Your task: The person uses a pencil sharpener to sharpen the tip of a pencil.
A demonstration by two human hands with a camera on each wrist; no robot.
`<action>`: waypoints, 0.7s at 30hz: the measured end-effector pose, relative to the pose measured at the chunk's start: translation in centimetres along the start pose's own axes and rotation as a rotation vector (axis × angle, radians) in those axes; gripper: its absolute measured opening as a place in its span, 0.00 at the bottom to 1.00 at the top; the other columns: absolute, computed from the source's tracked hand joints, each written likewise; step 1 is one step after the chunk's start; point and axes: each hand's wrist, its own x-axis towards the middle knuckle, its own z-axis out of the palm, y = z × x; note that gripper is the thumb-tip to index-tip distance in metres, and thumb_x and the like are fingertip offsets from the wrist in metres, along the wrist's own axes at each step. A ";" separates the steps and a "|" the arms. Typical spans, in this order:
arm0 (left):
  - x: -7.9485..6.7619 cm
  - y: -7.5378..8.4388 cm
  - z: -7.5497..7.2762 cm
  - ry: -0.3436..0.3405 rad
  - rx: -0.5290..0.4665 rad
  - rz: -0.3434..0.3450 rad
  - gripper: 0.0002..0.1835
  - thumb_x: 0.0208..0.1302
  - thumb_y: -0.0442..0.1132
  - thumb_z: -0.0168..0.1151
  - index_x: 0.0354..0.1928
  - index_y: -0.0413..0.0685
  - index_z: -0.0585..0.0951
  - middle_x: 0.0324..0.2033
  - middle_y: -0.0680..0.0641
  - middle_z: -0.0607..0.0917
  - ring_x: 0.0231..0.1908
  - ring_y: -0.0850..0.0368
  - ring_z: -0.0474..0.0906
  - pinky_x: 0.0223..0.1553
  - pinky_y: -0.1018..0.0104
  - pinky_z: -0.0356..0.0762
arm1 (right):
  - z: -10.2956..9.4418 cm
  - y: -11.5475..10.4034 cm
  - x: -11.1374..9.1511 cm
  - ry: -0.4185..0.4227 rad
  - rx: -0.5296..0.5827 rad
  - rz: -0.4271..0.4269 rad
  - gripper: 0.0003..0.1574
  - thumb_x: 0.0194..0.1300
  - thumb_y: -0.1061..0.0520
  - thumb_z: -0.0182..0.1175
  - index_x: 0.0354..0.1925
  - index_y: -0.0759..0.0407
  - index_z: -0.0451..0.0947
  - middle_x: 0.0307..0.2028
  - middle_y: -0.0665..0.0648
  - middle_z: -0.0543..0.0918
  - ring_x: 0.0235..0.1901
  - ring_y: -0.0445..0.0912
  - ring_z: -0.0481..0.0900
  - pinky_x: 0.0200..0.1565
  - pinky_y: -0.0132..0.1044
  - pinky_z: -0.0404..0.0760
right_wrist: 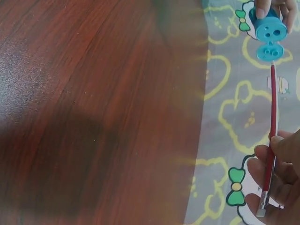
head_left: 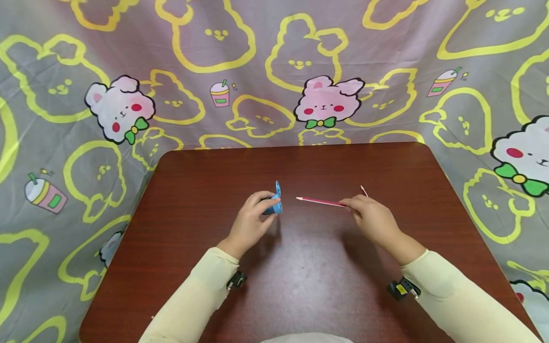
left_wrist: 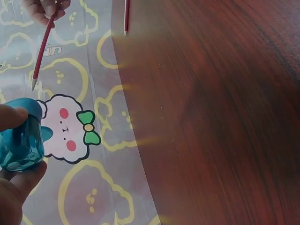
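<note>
My left hand (head_left: 250, 221) pinches a blue pencil sharpener (head_left: 273, 206) between thumb and fingers, held above the table. Its round lid (right_wrist: 270, 52) stands flipped open, and in the right wrist view two holes of different size show in the sharpener's end. In the left wrist view the body (left_wrist: 23, 152) is see-through. My right hand (head_left: 377, 221) grips a red pencil (head_left: 319, 202) near its rear end, its sharpened tip directed at the sharpener. A gap separates tip and sharpener in the head view. A second pencil (head_left: 364, 191) lies beyond the right hand, partly hidden by it.
A dark brown wooden table (head_left: 300, 295) with rounded corners lies under both hands. Behind it and at the sides hangs a grey cloth (head_left: 257, 62) printed with yellow outlines and cartoon bears. Each forearm carries a small black wrist camera (head_left: 237, 280).
</note>
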 end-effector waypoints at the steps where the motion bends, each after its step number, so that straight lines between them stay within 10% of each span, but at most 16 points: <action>1: 0.0 0.0 0.0 -0.003 -0.001 0.004 0.17 0.47 0.29 0.66 0.42 0.43 0.81 0.44 0.44 0.77 0.47 0.52 0.71 0.43 0.69 0.75 | 0.0 -0.1 0.1 0.001 -0.009 -0.014 0.13 0.56 0.61 0.60 0.41 0.53 0.80 0.31 0.49 0.81 0.29 0.44 0.78 0.28 0.42 0.76; 21: 0.0 0.5 0.4 -0.089 0.027 -0.007 0.19 0.48 0.29 0.66 0.45 0.47 0.81 0.46 0.48 0.76 0.49 0.56 0.70 0.47 0.69 0.73 | 0.0 -1.3 1.4 0.016 -0.095 -0.196 0.18 0.51 0.66 0.60 0.41 0.51 0.80 0.32 0.48 0.80 0.35 0.44 0.78 0.26 0.40 0.77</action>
